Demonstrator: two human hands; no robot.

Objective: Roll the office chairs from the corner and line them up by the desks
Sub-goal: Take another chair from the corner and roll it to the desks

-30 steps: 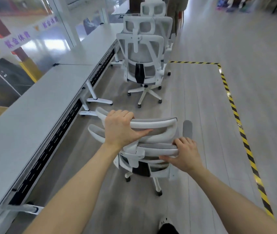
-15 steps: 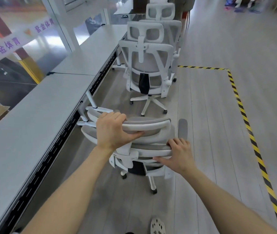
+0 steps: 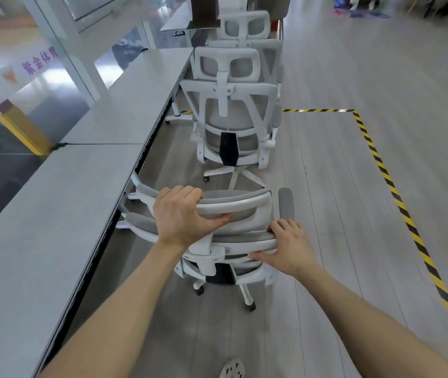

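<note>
A white office chair (image 3: 242, 205) with grey mesh stands right below me, seen from above and behind. My left hand (image 3: 182, 214) grips the top of its headrest. My right hand (image 3: 288, 249) holds the right end of the backrest's upper edge, fingers wrapped over it. Its right armrest (image 3: 286, 203) points forward. Ahead, a second white chair (image 3: 231, 121) stands beside the long grey desks (image 3: 53, 214), with a third chair (image 3: 247, 28) behind it. The chairs form a row along the desk edge on the left.
Yellow-black floor tape (image 3: 397, 192) marks a boundary on the right and turns left at the far corner. Desk legs (image 3: 135, 192) stick out under the desk near the chair's left side. A glass wall with purple lettering (image 3: 40, 61) runs behind the desks. My shoe (image 3: 232, 369) shows at the bottom.
I have walked forward with the chair in both hands; the chair ahead is closer, and my chair has shifted slightly left toward the desk.
</note>
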